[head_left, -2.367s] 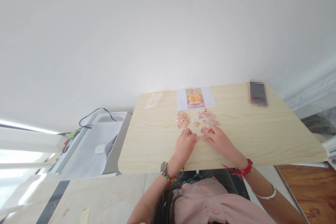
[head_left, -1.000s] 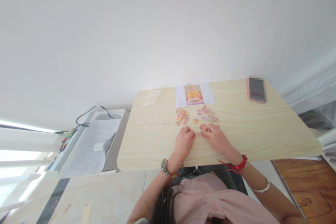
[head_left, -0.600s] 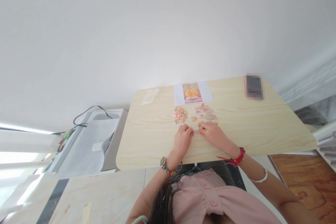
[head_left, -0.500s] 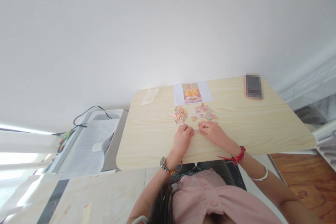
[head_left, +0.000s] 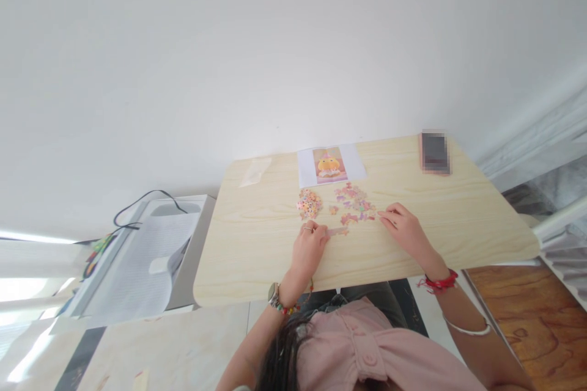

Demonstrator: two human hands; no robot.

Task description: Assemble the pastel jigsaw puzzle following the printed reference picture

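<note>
On the light wooden table my left hand pinches the left end of a short strip of joined puzzle pieces that lies flat on the table. My right hand lies further right, its fingertips at the right edge of a scatter of loose pink puzzle pieces. Whether those fingers pinch a piece is too small to tell. A tighter heap of orange pieces sits just beyond my left hand. The reference picture sheet lies at the far edge.
A phone rests at the table's far right corner and a clear plastic bag at the far left. A white device with a black cable stands left of the table. The wall runs along the far edge.
My right hand has left the joined strip and moved right to the edge of the loose pieces. My left hand stays on the strip. The view has shifted slightly.
</note>
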